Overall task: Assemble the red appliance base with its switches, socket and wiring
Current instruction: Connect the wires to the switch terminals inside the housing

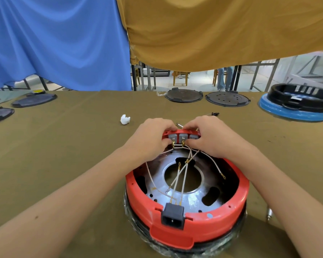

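The red appliance base lies open side up in front of me, with a metal plate inside. A black power socket sits in its near rim. White wires with brass terminals run from the socket across the plate to three grey switches set in the far rim. My left hand and my right hand both grip the far rim, fingertips pinching at the switch terminals. The outer switches are partly hidden by my fingers.
A crumpled white scrap lies left of my hands. Two black round lids sit at the table's far edge, a black-and-blue base at far right, dark lids at far left. A screwdriver lies behind my right hand.
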A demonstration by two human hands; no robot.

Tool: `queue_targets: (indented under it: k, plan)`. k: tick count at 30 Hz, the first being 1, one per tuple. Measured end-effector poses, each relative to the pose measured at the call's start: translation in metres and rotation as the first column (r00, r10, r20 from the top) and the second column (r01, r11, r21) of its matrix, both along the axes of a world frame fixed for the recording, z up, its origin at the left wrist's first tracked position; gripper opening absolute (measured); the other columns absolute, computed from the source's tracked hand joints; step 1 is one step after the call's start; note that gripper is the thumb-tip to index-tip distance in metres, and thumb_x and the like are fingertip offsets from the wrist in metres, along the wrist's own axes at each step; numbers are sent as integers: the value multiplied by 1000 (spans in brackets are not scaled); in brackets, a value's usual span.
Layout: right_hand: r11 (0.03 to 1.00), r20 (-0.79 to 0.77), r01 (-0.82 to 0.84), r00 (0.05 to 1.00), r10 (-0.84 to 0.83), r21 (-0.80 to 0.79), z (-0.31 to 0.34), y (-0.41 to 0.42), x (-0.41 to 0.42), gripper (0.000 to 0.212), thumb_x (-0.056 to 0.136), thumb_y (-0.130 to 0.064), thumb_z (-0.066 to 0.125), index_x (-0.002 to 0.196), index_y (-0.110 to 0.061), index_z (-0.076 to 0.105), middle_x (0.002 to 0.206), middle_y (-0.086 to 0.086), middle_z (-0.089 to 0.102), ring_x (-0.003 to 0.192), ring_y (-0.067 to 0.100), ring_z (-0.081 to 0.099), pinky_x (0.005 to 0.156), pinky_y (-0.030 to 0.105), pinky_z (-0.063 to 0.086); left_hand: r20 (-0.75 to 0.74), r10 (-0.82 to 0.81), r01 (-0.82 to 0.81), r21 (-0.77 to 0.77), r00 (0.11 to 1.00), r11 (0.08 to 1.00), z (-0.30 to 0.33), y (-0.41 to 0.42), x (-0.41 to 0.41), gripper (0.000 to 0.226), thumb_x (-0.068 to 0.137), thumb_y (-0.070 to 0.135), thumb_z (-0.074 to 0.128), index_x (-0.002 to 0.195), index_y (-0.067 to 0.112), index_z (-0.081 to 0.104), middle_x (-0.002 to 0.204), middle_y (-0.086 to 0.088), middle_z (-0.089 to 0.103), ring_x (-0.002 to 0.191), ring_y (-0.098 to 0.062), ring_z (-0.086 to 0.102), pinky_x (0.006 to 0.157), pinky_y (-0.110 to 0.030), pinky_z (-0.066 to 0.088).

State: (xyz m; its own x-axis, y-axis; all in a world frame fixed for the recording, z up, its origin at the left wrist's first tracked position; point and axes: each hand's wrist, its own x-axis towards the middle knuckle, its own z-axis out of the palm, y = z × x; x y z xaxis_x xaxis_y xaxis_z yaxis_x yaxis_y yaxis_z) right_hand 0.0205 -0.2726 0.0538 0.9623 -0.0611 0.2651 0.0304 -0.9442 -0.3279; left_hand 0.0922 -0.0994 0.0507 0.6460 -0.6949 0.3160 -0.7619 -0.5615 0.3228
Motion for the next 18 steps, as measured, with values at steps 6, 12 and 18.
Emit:
queue_targets:
  k: [6, 12, 18]
  plan:
    - [1000, -13, 0, 1000, 0, -8, 1, 0, -1, 23, 85, -26, 66, 106, -31, 74, 79, -8, 67, 71, 10, 59, 57, 24, 43, 2, 5, -5, 5, 1000, 1000, 0, 0, 0, 33, 91, 14, 67, 123, 24, 67, 117, 2, 68, 109, -19, 59, 97, -38, 46]
    - [997, 8, 0, 1000, 0, 80, 1, 1, -5, 24, 86, -24, 63, 106, -28, 75, 88, -5, 72, 83, 17, 63, 73, 35, 53, 7, 6, -6, 14, 1000, 1000, 0, 1, -1, 40, 87, 11, 66, 125, 25, 66, 117, 2, 67, 108, -19, 59, 94, -37, 46]
    - [995, -1, 9, 1000, -9, 96, 1, 2, -4, 26, 87, -23, 62, 109, -29, 74, 94, -5, 73, 86, 16, 63, 78, 37, 54, 14, 9, -9, -1, 1000, 1000, -2, -1, 0, 34, 87, 16, 70, 120, 24, 68, 114, 3, 69, 108, -18, 60, 94, -37, 46]
